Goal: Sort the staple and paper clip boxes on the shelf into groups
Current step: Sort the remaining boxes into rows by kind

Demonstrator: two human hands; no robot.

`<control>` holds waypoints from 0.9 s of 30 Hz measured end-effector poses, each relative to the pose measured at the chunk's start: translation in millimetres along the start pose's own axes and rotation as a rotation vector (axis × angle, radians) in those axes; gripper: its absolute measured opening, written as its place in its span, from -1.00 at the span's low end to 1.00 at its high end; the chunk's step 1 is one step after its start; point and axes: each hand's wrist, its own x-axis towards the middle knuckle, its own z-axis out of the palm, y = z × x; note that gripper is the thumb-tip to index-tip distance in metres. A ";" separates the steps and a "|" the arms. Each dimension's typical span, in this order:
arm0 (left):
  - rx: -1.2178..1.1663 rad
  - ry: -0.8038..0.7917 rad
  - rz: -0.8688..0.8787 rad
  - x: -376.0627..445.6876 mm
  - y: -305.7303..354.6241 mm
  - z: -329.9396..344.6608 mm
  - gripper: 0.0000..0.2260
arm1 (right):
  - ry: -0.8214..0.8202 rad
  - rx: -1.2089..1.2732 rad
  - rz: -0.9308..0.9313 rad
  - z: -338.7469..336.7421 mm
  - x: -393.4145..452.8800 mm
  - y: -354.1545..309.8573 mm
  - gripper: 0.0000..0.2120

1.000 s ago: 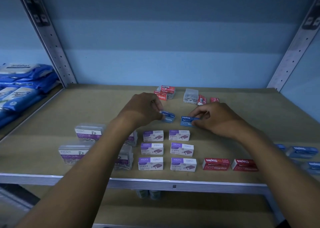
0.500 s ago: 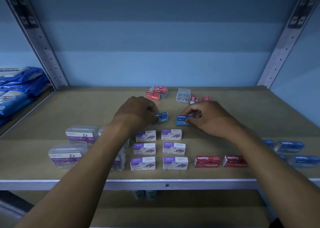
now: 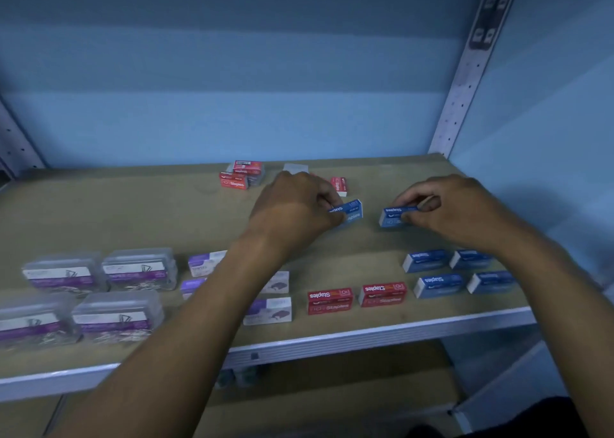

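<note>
A tan wooden shelf board [image 3: 133,211] with a pale metal front rail sits against a blue wall, flanked by perforated grey uprights. The left hand [image 3: 292,210] pinches a small blue cardboard staple box [image 3: 349,211] between thumb and curled fingers, the box tilted above the board. The right hand [image 3: 445,210] pinches a second blue staple box [image 3: 395,216] by its top and front faces; the two held boxes are apart, side by side.

Just behind the left hand stand a clear plastic box [image 3: 295,168], partly hidden by the knuckles, and a small red box on end [image 3: 340,185]. Further left of these lies a pile of red staple boxes [image 3: 242,175].

Nearer the front rail, below the right hand, four blue staple boxes [image 3: 457,273] form a two-by-two group. Left of that group lie two red staple boxes [image 3: 355,296]. The left forearm crosses and partly covers the purple-and-white staple boxes [image 3: 267,309]. Four clear paper clip boxes with purple labels [image 3: 96,291] lie furthest left.
</note>
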 end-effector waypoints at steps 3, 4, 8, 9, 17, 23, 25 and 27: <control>0.018 -0.028 0.030 7.0 15.3 19.5 -0.87 | 0.009 -0.035 0.036 -11.6 -10.2 18.8 -0.83; 0.027 -0.034 0.046 9.2 20.1 25.2 -0.87 | 0.011 -0.039 0.051 -14.8 -13.0 24.3 -0.83; 0.058 -0.051 0.094 16.4 34.9 44.7 -0.87 | 0.005 -0.032 0.086 -22.9 -21.5 40.6 -0.83; 0.068 -0.053 0.106 17.4 37.6 48.9 -0.87 | 0.002 -0.034 0.091 -24.6 -22.9 43.6 -0.83; 0.085 -0.085 0.175 18.2 50.3 71.7 -0.87 | -0.034 -0.030 0.150 -33.0 -29.3 63.8 -0.81; 0.117 -0.097 0.194 18.5 52.5 81.0 -0.85 | -0.058 -0.025 0.177 -33.2 -29.3 70.8 -0.81; 0.124 -0.104 0.191 18.9 52.7 83.3 -0.84 | -0.065 -0.014 0.186 -32.1 -29.1 71.5 -0.81; 0.118 -0.117 0.186 19.0 53.5 85.0 -0.83 | -0.069 -0.014 0.190 -32.0 -29.2 71.5 -0.82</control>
